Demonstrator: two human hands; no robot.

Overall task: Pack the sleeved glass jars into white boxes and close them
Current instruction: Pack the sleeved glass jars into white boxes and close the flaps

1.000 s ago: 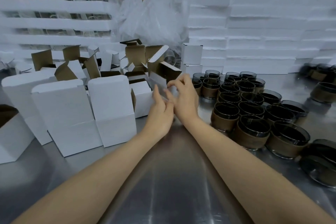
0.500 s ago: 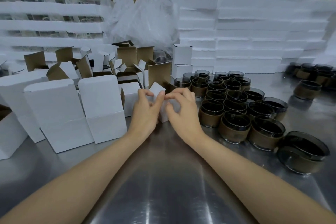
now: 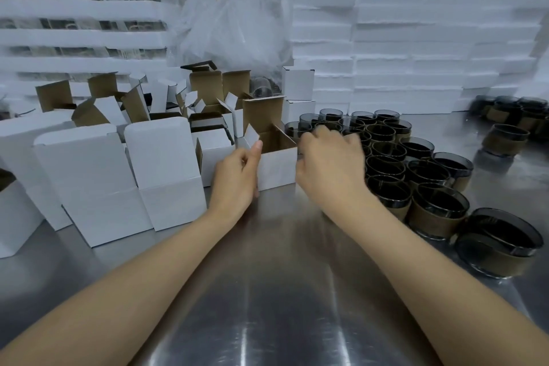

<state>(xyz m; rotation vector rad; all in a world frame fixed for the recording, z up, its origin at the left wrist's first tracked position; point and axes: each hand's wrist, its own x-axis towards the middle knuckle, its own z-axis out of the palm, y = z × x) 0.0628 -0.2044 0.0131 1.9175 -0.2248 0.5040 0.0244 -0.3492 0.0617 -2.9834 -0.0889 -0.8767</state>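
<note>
A small white box (image 3: pixel 277 171) stands open-topped on the steel table, its brown lid flap (image 3: pixel 263 111) raised behind it. My left hand (image 3: pixel 237 178) grips the box's left wall, the thumb up against a white side flap (image 3: pixel 252 134). Just right of the box, my right hand (image 3: pixel 329 166) hovers with loosely curled fingers and holds nothing that I can see. It is over the near edge of a cluster of dark glass jars in brown sleeves (image 3: pixel 386 163). The inside of the box looks empty.
Several more open white boxes (image 3: pixel 166 169) crowd the left side. Stacked white foam trays (image 3: pixel 416 47) wall off the back, with a clear plastic bag (image 3: pixel 237 18) between the stacks. More sleeved jars (image 3: pixel 505 116) stand far right. Bare steel table (image 3: pixel 282 291) lies between my forearms.
The box now sits on the table with its top open. My right hand has come off it and shifted right toward the jars. My left hand stays on the box's left side.
</note>
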